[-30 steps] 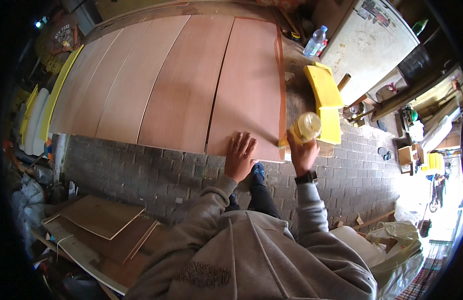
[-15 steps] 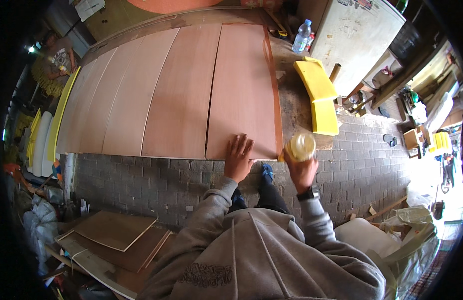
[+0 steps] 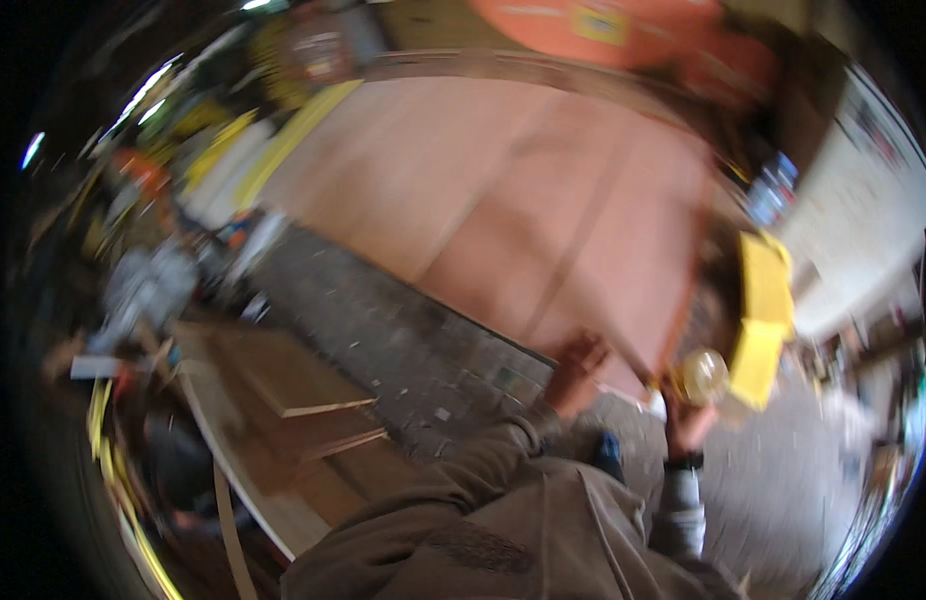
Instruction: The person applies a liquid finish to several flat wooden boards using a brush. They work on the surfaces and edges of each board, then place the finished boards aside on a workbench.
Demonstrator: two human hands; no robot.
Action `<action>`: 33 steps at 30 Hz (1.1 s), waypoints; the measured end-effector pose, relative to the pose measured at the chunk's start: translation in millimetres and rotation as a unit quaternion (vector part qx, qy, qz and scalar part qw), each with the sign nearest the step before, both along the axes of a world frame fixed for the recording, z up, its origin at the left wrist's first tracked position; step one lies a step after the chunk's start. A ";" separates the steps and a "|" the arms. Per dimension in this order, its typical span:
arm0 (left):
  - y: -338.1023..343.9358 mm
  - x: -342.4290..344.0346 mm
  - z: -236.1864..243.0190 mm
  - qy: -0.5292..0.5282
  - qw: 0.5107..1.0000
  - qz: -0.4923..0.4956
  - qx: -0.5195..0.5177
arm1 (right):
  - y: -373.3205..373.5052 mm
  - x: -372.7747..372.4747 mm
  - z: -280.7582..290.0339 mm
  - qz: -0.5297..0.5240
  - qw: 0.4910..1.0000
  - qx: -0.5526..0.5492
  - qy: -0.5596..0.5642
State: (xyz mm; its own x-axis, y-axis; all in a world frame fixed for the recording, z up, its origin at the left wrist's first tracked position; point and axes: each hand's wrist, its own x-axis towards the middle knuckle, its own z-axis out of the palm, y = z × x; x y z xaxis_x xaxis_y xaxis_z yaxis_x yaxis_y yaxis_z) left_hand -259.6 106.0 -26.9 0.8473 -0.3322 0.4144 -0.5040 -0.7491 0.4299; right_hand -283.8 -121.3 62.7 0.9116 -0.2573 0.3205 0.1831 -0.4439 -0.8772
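Pinkish-brown wooden panels (image 3: 503, 200) lie side by side on a low work surface in front of me. My left hand (image 3: 578, 375) rests at the near edge of the rightmost panel, its fingers loosely extended and blurred. My right hand (image 3: 691, 428) is closed around a clear yellowish bottle (image 3: 705, 376). The bottle's round end faces up, and its other end is over the near right corner of the panel. Its tip is too blurred to make out. A darker reddish strip runs along the panel's right edge.
Yellow folded pieces (image 3: 766, 285) lie right of the panels, near a water bottle (image 3: 773, 190) and a pale cabinet-like box (image 3: 858, 210). Brown boards (image 3: 273, 370) are stacked at left on the paved floor (image 3: 383, 310). A blurred person (image 3: 318, 45) is at the far left.
My view has swung left and tilted, so the panels and both hands now sit farther right and lower in it. The right hand still holds the bottle near the panel's corner.
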 end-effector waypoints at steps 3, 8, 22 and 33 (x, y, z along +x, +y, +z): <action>-14.0 -36.2 -6.2 0.025 0.998 0.050 0.001 | -35.0 -13.2 -47.3 0.052 0.997 -0.025 -0.058; -23.0 -11.4 -25.0 0.000 0.993 0.113 -0.042 | -27.6 17.3 22.3 0.176 0.978 -0.105 0.033; -40.7 -148.0 -143.1 0.209 0.738 0.462 -0.444 | -27.7 67.2 41.0 0.504 0.839 -0.205 0.019; -145.8 -431.5 -311.7 0.519 0.650 0.486 -0.268 | 153.7 129.0 3.3 0.563 0.813 -0.105 -0.105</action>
